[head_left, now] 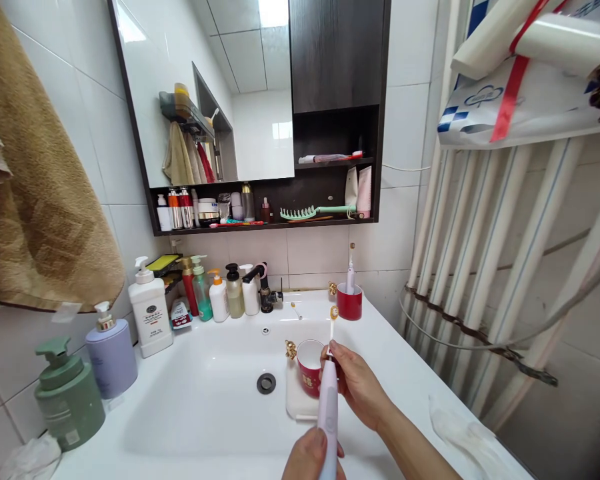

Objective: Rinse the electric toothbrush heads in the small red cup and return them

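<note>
A pale lilac electric toothbrush handle [329,403] stands nearly upright in front of me. My left hand [307,455] is wrapped round its lower part at the bottom edge. The fingers of my right hand [353,380] pinch the white brush head [333,327] near its base, where it meets the handle. Just behind them, a red cup [309,373] with a gold handle sits on a white tray [300,403] at the right side of the basin. Another red cup [349,305] holding a second lilac toothbrush [351,279] stands on the back right rim.
The white sink [200,393] has a black faucet [265,290] at the back. Several pump bottles [219,298] line the back left, with a purple bottle [113,357] and a green bottle [70,400] nearer. A small brush head [296,311] lies on the back rim. Pipes [490,267] run along the right wall.
</note>
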{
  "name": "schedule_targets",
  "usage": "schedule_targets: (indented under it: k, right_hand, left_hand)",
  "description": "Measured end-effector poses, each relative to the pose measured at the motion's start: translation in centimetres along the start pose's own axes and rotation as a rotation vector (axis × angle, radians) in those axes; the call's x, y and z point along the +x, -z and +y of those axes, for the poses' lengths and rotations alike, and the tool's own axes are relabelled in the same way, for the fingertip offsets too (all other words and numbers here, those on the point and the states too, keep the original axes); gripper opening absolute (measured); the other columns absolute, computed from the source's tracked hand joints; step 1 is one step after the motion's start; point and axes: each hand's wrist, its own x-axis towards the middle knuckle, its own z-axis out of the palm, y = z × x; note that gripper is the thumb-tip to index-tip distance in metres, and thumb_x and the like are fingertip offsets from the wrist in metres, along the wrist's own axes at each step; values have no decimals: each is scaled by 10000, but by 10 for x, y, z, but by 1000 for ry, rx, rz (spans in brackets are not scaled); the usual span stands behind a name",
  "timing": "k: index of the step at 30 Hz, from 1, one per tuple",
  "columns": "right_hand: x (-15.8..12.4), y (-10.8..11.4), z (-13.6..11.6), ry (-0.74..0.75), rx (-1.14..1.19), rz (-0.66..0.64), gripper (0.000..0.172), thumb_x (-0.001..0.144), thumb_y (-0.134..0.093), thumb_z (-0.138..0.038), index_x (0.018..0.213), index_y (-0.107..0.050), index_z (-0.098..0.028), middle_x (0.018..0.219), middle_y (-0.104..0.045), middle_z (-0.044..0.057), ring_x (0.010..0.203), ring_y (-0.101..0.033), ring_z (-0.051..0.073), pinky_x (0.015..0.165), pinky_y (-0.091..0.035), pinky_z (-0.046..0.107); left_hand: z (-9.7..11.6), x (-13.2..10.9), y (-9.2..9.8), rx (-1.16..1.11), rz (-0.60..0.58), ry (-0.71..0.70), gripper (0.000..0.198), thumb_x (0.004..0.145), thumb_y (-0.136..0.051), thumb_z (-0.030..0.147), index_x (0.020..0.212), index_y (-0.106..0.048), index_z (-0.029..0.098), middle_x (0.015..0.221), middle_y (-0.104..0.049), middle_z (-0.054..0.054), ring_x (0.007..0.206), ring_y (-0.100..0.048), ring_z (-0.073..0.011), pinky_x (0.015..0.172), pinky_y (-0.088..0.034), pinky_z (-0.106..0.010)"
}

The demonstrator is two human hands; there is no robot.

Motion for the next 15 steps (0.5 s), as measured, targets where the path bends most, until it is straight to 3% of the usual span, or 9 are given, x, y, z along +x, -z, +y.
schedule_targets:
  k: [10,15]
  right_hand:
    - [18,13,27,86,80,44,243,650,-409,-404,579,-418,-173,414,-367,-59,360,-379,69,361,-286,192]
    - [19,14,30,104,62,69,251,647,-425,-391,548,-422,-161,385,-343,-64,352,-333,54,360,-270,182]
  left_hand:
    - [0,11,4,-151,-22,95,544,502,-364,633,605,-478,111,363,-446,10,315,-356,-45,367,-197,-189]
    - [3,9,5,-112,-19,101,488,532,-394,591,599,-473,114,378,-454,8,322,-353,-41,377,-203,-188]
